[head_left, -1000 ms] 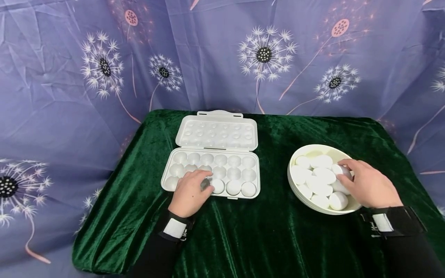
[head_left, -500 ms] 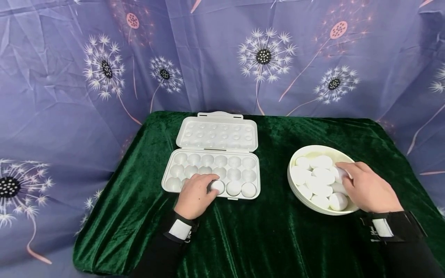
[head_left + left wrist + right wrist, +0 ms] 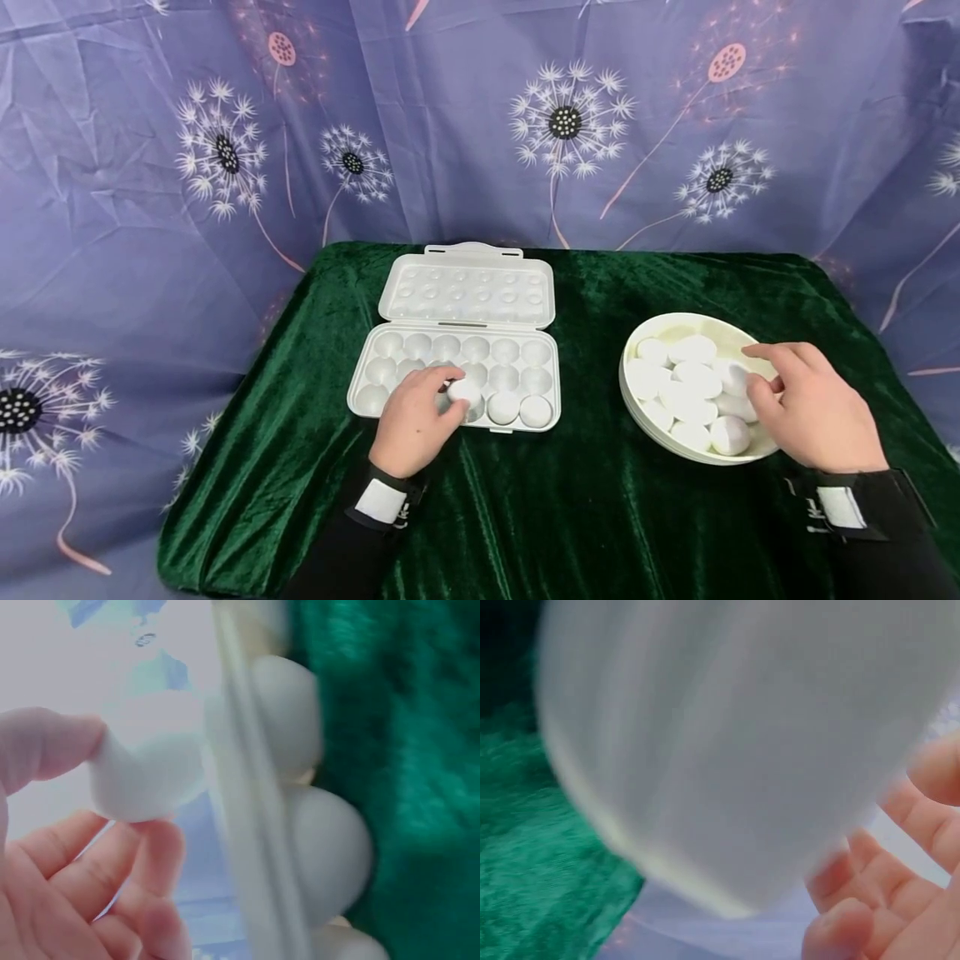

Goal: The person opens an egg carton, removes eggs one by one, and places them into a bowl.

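Note:
A white egg (image 3: pixel 465 393) is pinched between the thumb and fingers of my left hand (image 3: pixel 414 427), raised just above the front row of a white egg carton (image 3: pixel 505 350). In the left wrist view the same egg (image 3: pixel 146 776) shows between thumb and fingertips. Two more eggs (image 3: pixel 503 407) sit at the right end of that row. My right hand (image 3: pixel 819 412) hovers over the right side of a cream bowl (image 3: pixel 636 417) full of white eggs (image 3: pixel 697 379). Its thumb and fingers are apart, with nothing between them. The bowl's outside (image 3: pixel 727 750) fills much of the right wrist view.
The carton's lid (image 3: pixel 465 292) lies folded back behind the tray. Dark green velvet cloth (image 3: pixel 555 508) covers the table, and a strip of it separates carton and bowl. A purple dandelion-print curtain (image 3: pixel 465 125) hangs behind.
My left hand has taken hold of the third egg from the right in the front row and lifted it. My right hand has let go of an egg in the bowl and drawn back slightly.

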`<state>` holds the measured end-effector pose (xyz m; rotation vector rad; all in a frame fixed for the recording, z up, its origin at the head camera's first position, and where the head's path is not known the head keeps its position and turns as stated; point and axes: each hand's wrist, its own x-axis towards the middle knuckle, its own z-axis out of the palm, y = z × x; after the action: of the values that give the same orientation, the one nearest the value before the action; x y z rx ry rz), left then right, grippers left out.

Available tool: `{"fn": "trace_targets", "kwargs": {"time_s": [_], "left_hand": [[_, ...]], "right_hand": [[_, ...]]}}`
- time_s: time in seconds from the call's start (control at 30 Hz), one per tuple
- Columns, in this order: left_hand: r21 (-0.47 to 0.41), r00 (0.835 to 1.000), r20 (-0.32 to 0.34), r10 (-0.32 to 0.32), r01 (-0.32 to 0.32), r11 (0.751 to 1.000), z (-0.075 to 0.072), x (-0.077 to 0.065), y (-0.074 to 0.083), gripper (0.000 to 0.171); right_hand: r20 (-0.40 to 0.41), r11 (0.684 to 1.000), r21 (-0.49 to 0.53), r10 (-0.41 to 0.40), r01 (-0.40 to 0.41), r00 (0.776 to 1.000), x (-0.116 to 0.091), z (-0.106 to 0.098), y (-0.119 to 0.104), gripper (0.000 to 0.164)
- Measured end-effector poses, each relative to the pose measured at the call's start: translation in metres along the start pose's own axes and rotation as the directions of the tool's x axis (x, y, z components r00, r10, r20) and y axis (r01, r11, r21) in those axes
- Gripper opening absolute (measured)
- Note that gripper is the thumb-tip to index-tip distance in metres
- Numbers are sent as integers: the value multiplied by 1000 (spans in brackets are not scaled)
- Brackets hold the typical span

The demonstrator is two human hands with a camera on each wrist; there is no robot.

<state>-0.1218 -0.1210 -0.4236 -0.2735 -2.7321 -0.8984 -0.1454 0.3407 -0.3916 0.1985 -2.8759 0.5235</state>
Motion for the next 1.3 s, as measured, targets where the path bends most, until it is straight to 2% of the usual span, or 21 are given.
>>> {"fn": "trace_targets", "kwargs": {"time_s": [0.13,0.23,0.43,0.6,0.7,0.8,0.9,1.07,1.17,1.3], "left_hand": [[-63,998,-53,37,-40,997,-6,0,7,32],[-104,994,-86,73,-82,991,-10,-1,13,32],[-188,979,-136,151,-176,966,-15,-6,26,34],[-231,969,-136,207,-234,944,-15,-10,39,34],[-235,967,-119,223,-246,940,-13,-12,45,34],[-243,969,-96,228,-245,939,-12,-13,50,35],[-258,971,-64,230,-239,936,-11,-14,55,35],[-299,967,4,256,-243,923,-6,-17,62,37],[-327,961,39,273,-246,912,-2,-19,65,38],[-347,952,57,302,-265,900,2,-21,67,36]], "right_hand": [[-101,1000,13,-22,23,995,-2,-9,-15,34],[-171,996,9,-89,92,981,-3,-14,-28,33],[-274,968,25,-234,250,933,-8,-20,-54,33],[-300,923,71,-343,379,890,-13,-17,-81,36],[-291,883,113,-409,455,865,-16,-13,-97,37],[-249,848,163,-459,504,853,-19,-8,-112,39],[-173,822,217,-498,526,850,-23,0,-127,41],[-83,768,310,-566,561,820,-29,16,-148,46],[-58,752,338,-584,566,810,-32,24,-155,46],[-41,750,337,-593,569,804,-35,35,-160,45]]}}
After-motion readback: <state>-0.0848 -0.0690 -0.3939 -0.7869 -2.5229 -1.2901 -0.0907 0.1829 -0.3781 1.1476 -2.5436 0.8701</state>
